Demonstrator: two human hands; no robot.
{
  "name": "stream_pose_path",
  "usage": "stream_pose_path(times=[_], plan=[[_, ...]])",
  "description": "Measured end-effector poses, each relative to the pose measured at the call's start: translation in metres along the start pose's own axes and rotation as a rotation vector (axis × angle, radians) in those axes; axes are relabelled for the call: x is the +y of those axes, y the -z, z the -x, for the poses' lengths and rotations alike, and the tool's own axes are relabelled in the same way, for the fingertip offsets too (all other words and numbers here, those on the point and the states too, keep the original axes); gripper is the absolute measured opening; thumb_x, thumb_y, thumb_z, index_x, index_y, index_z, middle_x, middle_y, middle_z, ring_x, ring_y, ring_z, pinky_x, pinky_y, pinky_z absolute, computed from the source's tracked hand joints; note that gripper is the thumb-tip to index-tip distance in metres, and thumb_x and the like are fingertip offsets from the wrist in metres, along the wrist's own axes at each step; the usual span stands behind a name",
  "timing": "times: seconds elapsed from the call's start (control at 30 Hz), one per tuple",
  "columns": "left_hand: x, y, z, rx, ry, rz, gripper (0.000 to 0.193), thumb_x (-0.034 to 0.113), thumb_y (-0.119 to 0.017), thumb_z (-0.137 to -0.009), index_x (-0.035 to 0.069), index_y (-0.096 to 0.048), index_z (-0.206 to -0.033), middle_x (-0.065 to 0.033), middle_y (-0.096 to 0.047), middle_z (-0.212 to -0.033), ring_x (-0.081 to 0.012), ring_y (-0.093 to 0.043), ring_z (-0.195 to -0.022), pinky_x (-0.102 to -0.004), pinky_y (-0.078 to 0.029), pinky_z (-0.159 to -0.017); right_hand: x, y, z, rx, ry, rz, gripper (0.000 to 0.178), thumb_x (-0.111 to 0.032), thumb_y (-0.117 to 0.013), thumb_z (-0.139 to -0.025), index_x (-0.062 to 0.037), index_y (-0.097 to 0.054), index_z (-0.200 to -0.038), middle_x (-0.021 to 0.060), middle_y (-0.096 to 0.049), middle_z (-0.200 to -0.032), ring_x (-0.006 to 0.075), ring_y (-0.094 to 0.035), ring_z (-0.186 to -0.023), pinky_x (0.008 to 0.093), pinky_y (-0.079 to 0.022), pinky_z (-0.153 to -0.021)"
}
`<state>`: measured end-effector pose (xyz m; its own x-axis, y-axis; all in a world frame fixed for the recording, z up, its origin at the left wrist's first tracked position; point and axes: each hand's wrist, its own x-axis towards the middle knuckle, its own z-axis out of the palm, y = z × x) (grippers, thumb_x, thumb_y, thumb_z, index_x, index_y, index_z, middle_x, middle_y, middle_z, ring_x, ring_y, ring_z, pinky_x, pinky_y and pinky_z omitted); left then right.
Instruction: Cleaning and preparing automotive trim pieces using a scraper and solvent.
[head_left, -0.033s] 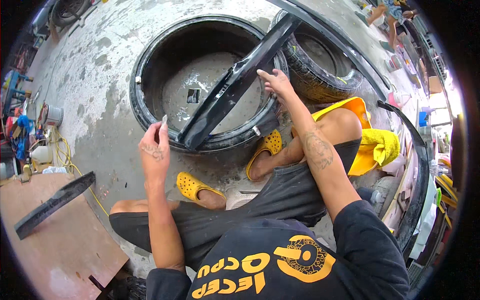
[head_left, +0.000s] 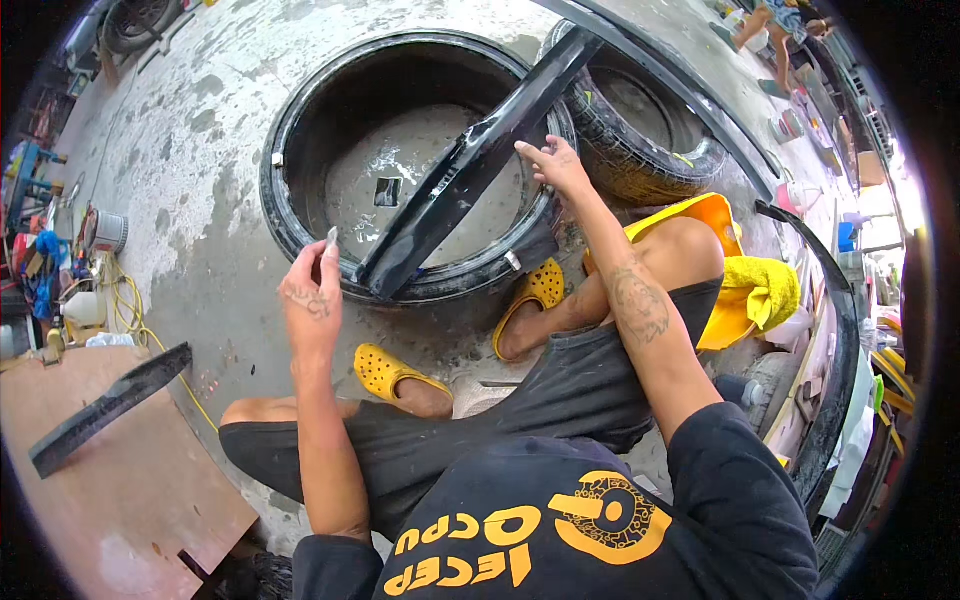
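Note:
In front of me stands a round black rubber tub (head_left: 272, 215), its bottom wet and shiny. A long black trough-like rubber piece (head_left: 470, 172) lies slantwise across its rim. My left hand (head_left: 313, 292), left of the tub's near rim, pinches a small pale, pointed sliver (head_left: 332, 237) between thumb and finger; its kind is too small to make out. My right hand (head_left: 555, 168) is open over the tub's right rim, index finger stretched to the edge of the rubber piece. Whether it touches cannot be told.
A tyre (head_left: 640, 175) lies right of the tub, with a long black strip (head_left: 690, 85) above it. A yellow cloth (head_left: 765, 293) hangs beside my right knee. At left, a flat board (head_left: 130, 500) bears another black strip (head_left: 110, 410). Another person (head_left: 775, 30) is far right.

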<state>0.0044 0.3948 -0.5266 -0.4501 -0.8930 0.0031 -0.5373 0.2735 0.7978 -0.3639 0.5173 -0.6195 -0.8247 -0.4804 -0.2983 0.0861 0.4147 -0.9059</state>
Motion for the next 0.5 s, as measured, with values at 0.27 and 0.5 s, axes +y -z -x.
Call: stream_pose_path(times=[0.27, 0.5], plan=[[0.011, -0.024, 0.001, 0.012, -0.074, 0.084, 0.024, 0.017, -0.066, -0.099, -0.001, -0.071, -0.115, -0.0014, -0.063, -0.076, -0.0079, -0.054, -0.069, -0.0253, -0.045, -0.063, -0.03, 0.007, 0.027, -0.387, 0.666, 0.574, 0.057, -0.033, -0.08, -0.085, 0.0028, -0.064, -0.127, 0.0238, -0.064, -0.123, 0.0376, -0.063, -0.116, 0.0423, -0.051, -0.101], [0.038, -0.026, 0.014, -0.112, -0.067, 0.017, 0.026, 0.015, -0.069, -0.097, 0.001, -0.072, -0.119, -0.0005, -0.055, -0.07, -0.0076, -0.048, -0.066, -0.0261, -0.042, -0.061, -0.068, -0.056, -0.039, -0.666, 0.957, 1.087, 0.062, -0.052, -0.072, -0.09, -0.0118, -0.063, -0.135, 0.0116, -0.055, -0.146, 0.0348, -0.046, -0.139, 0.0644, -0.03, -0.117]])
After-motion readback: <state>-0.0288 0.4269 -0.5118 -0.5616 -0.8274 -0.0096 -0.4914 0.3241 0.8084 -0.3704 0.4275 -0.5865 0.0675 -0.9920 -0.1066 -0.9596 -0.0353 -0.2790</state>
